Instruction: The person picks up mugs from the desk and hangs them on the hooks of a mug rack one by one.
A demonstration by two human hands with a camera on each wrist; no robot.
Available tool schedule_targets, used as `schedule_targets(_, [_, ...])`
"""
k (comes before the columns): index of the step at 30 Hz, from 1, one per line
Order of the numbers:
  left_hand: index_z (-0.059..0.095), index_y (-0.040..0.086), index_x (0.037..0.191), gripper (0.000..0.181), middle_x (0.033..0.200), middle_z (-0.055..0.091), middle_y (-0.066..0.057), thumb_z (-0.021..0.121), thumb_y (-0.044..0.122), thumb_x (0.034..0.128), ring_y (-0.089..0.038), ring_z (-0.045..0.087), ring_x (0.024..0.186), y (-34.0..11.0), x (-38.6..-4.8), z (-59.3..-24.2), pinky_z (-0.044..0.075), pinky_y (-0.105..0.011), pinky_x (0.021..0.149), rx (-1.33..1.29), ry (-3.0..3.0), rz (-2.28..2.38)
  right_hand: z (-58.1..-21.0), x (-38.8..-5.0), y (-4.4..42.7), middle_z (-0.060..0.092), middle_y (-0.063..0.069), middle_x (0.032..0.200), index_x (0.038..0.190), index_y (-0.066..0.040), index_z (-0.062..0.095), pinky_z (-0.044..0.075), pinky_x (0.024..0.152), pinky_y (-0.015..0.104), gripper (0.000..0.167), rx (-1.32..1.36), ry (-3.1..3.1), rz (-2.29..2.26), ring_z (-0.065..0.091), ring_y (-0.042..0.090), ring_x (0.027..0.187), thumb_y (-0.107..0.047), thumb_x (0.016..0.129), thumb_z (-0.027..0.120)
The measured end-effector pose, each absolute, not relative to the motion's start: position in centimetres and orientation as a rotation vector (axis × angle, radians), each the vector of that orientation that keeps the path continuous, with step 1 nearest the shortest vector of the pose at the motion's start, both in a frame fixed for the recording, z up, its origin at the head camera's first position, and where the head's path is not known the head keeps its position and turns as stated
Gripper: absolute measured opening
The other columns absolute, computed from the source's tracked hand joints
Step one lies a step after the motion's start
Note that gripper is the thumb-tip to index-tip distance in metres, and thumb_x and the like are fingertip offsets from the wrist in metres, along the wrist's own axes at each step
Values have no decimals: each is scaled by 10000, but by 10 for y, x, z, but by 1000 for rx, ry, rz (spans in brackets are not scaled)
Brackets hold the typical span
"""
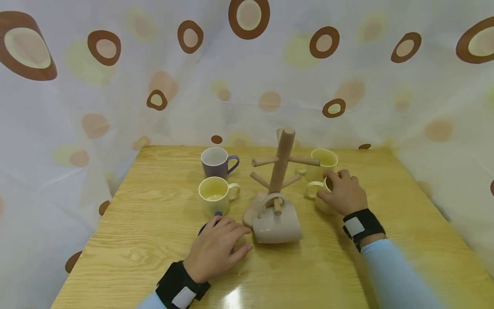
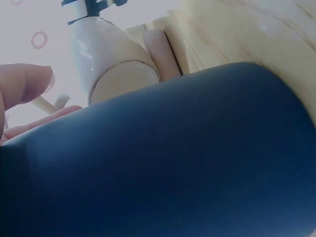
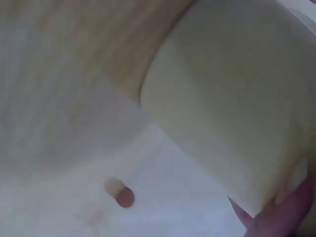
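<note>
My left hand [image 1: 218,249] is over a dark blue mug [image 2: 197,153], hiding most of it in the head view; thumb and index finger stand apart. Its fingers look loosely extended by the rim. Whether they touch the mug is hard to tell. With my right hand [image 1: 345,195] I grip a pale yellow mug [image 3: 222,98] at its rim, thumb on the near side. That mug's handle [image 1: 314,189] points left, toward a wooden mug tree [image 1: 282,163]. A pinkish-grey mug [image 1: 278,225] hangs tilted by its handle on a low front peg.
Behind the gripped mug stands another pale yellow mug [image 1: 326,161]. Left of the tree are a purple mug with a white inside [image 1: 215,165] and a yellow mug [image 1: 214,201], both upright. Several bare pegs [image 1: 305,161] stick out. A patterned curtain [image 1: 247,86] hangs behind the wooden table [image 1: 146,206].
</note>
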State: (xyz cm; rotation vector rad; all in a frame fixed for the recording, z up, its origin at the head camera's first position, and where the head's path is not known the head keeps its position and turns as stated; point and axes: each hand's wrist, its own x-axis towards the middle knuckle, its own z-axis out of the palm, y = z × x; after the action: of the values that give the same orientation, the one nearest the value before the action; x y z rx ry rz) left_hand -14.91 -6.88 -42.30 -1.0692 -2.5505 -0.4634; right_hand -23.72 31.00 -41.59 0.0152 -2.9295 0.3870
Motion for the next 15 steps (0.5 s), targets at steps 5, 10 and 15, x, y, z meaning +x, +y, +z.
schedule_targets(5, [714,227,1124,293,1051,708,98,655,433,924,-105,610,1009,-71,-148,-423,435,-410,991,-1056,-2544,-486,-431,-225,312,444,264,1264,1268,-114,560,452,641,572,454,4,-2715,638,462,477,1052,-309,866,639])
schedule_targets(10, [711,229,1127,288,1055,705,101,659,425,922,-100,611,1013,-73,-149,-422,423,-417,1013,-1028,-2552,-518,-431,-220,300,322,222,1327,1322,-82,450,537,721,584,447,-38,-2583,1361,485,413,1069,-233,933,611])
schedule_targets(15, [711,240,1133,291,1060,701,106,658,434,923,-82,607,1026,-71,-147,-423,409,-407,1040,-1034,-2571,-565,-424,-213,277,167,166,1518,1332,-129,392,582,611,518,466,-160,-2408,1834,588,317,931,-234,954,644])
